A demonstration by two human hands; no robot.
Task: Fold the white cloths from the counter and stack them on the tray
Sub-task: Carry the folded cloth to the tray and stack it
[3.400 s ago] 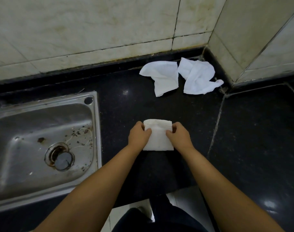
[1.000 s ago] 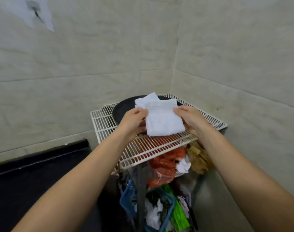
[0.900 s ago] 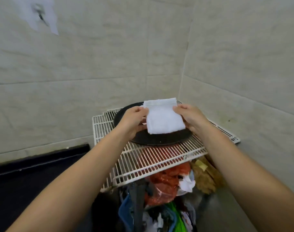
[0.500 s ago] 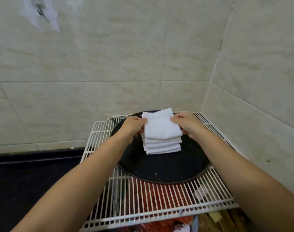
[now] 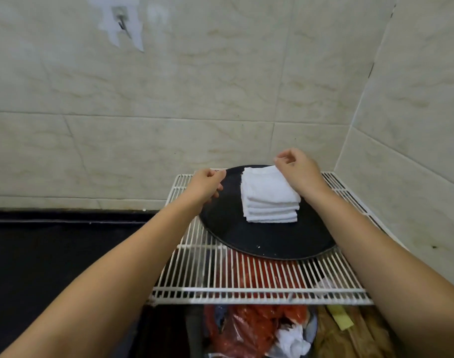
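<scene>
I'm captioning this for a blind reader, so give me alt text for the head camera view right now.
A stack of folded white cloths sits on a round black tray on a white wire rack in a tiled corner. The left hand and right hand, fingers loosely curled, hover on either side of it, holding nothing.

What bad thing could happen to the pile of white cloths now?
The stack of cloths might lean over: its edges do not line up neatly, and the right hand is right beside its top corner, so a brush could nudge it. The black tray sits on a wire rack with its near rim close to the middle, so bumping the rack could slide it. The left hand hovers clear, over the tray's left edge.
</scene>
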